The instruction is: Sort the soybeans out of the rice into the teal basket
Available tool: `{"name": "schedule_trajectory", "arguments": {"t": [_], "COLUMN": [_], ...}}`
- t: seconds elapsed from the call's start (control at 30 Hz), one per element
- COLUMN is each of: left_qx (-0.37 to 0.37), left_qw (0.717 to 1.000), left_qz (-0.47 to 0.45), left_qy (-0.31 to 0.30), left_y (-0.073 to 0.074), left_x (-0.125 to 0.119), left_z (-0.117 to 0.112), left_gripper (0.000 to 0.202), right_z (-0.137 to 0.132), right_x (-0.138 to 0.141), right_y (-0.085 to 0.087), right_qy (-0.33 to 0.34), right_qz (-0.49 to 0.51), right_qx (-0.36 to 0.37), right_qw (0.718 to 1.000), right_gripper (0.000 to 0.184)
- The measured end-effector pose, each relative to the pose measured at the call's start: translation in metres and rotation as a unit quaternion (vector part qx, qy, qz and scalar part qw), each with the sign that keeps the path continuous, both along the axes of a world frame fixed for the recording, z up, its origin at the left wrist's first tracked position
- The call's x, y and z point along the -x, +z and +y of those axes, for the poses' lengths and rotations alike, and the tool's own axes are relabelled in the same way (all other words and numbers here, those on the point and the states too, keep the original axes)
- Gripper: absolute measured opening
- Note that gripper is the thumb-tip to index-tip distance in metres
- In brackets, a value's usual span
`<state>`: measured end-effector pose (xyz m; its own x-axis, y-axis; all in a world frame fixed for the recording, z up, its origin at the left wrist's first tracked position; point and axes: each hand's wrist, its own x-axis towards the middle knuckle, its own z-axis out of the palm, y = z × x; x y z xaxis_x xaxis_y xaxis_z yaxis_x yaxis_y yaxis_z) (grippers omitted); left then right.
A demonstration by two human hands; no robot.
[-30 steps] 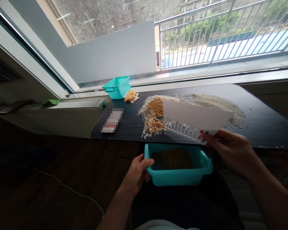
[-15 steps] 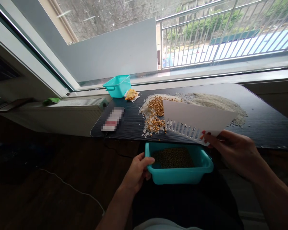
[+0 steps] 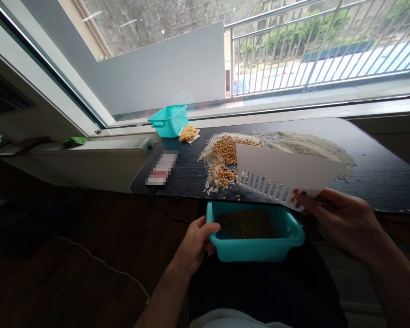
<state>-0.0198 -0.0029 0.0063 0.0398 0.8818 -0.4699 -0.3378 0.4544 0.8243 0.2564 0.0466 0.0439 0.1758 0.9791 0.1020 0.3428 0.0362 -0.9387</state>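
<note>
Turquoise tub: in the head view, just below the near edge of the table, over the lap, its long side running left to right; dull beans lie inside.
White scraper: tilted above the table, lying ahead and to the left of the right hand; its long axis slants from the golden beans down towards that hand, and slots line its lower edge.
Golden beans: on the table beside the scraper's left end, ringed by pale rice; whether scraper and beans touch, I cannot tell.
Nearer hand: the left hand is closer to the golden beans, but the right one's scraper reaches across to them.
Right hand: fingers closed, pinching the scraper at its lower right corner.
Left hand: clasped round the tub's left rim, thumb over the top.
Grain heap: pale, behind and right of the scraper.
Second tub: at the table's far left, by the window, beside yellow food.
</note>
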Motion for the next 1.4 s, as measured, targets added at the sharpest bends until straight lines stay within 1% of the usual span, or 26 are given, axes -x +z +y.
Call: {"name": "schedule_trajectory", "arguments": {"t": [0.07, 0.17, 0.27, 0.37, 0.5, 0.63, 0.77, 0.87, 1.0, 1.07, 1.23, 1.4], "left_qx": [0.000, 0.001, 0.001, -0.003, -0.001, -0.005, -0.011, -0.014, -0.014, -0.011, -0.012, -0.010], "left_qw": [1.000, 1.000, 1.000, 1.000, 1.000, 1.000, 1.000, 0.999, 0.999, 0.999, 0.999, 0.999], "left_qz": [0.001, 0.003, 0.007, 0.011, 0.015, 0.015, 0.015, 0.016, 0.019, 0.020, 0.021, 0.026], "left_qy": [0.001, 0.000, -0.002, 0.000, 0.010, 0.023, 0.024, 0.026, 0.031, 0.036, 0.033, 0.034], "left_y": [0.000, 0.000, 0.000, 0.000, -0.001, -0.002, -0.002, -0.002, -0.003, -0.003, -0.001, 0.000], "left_x": [0.001, 0.002, 0.004, 0.008, 0.014, 0.020, 0.024, 0.025, 0.026, 0.025, 0.025, 0.025], "left_z": [-0.001, -0.001, 0.000, 0.000, -0.002, -0.002, -0.002, -0.002, -0.001, -0.001, 0.000, -0.001], "left_gripper": [0.030, 0.029, 0.030, 0.030, 0.030, 0.031, 0.032, 0.033, 0.034, 0.034, 0.033, 0.034], "right_z": [-0.002, -0.006, -0.009, -0.005, 0.002, 0.004, 0.007, 0.015, 0.026, 0.027, 0.020, 0.017], "right_x": [0.000, 0.003, 0.009, 0.019, 0.032, 0.038, 0.038, 0.041, 0.045, 0.044, 0.034, 0.035], "right_y": [-0.001, 0.004, 0.010, 0.014, 0.012, 0.012, 0.012, 0.007, -0.003, -0.005, -0.001, 0.001], "right_qy": [0.004, 0.025, 0.045, 0.047, 0.060, 0.092, 0.087, 0.089, 0.112, 0.125, 0.137, 0.135], "right_qz": [0.006, 0.013, 0.022, 0.040, 0.053, 0.043, 0.021, -0.006, -0.016, -0.018, -0.026, -0.016], "right_qx": [0.007, 0.022, 0.020, 0.017, 0.010, 0.012, 0.003, -0.019, -0.043, -0.045, -0.032, -0.030], "right_qw": [1.000, 0.999, 0.999, 0.998, 0.997, 0.995, 0.996, 0.996, 0.993, 0.991, 0.990, 0.990], "right_gripper": [0.040, 0.038, 0.038, 0.038, 0.042, 0.048, 0.056, 0.059, 0.055, 0.050, 0.041, 0.042]}}
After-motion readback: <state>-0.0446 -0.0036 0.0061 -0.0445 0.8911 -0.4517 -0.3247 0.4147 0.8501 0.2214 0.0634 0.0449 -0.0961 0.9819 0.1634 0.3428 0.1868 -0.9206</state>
